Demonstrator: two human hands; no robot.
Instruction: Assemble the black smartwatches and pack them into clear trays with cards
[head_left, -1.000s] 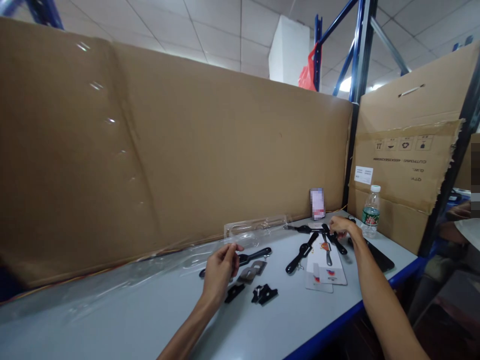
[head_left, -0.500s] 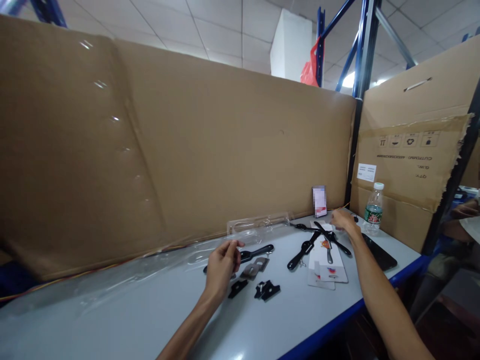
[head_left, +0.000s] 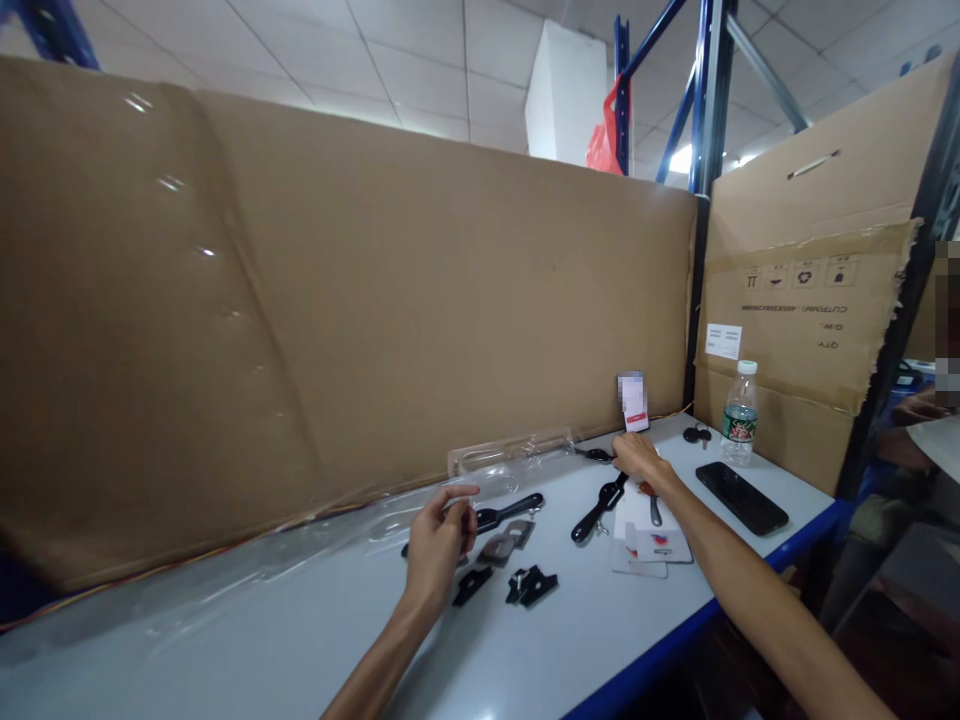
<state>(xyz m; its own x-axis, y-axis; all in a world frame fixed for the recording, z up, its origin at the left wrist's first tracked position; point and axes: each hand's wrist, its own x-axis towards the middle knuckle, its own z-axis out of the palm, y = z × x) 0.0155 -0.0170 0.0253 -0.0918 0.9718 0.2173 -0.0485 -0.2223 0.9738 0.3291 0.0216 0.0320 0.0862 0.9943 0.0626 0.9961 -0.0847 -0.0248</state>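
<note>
My left hand [head_left: 441,535] hovers over the near parts with thumb and forefinger apart and nothing visible in its grasp. Beside it lies a black spokeshave body [head_left: 517,508], partly covered by the fingers. Flat grey metal blades [head_left: 502,545] and black cap pieces [head_left: 534,586] with a small screw rest just in front. Farther right, my right hand [head_left: 637,455] is curled down over crossed spokeshaves, its fingertips hidden. One black spokeshave [head_left: 598,510] sticks out below it, another's end [head_left: 598,455] to its left. White printed cards [head_left: 651,545] lie under the forearm.
Clear plastic packaging [head_left: 510,455] lies along the cardboard wall [head_left: 450,300]. A lit phone [head_left: 634,402] leans at the back. Keys [head_left: 697,435], a water bottle [head_left: 740,415] and a black phone [head_left: 741,497] are at the right. A person's arm [head_left: 926,405] shows beyond the rack.
My right hand has moved left from near the keys onto the crossed spokeshaves, uncovering the keys. My left hand's fingers have spread from a pinch. The view has shifted slightly.
</note>
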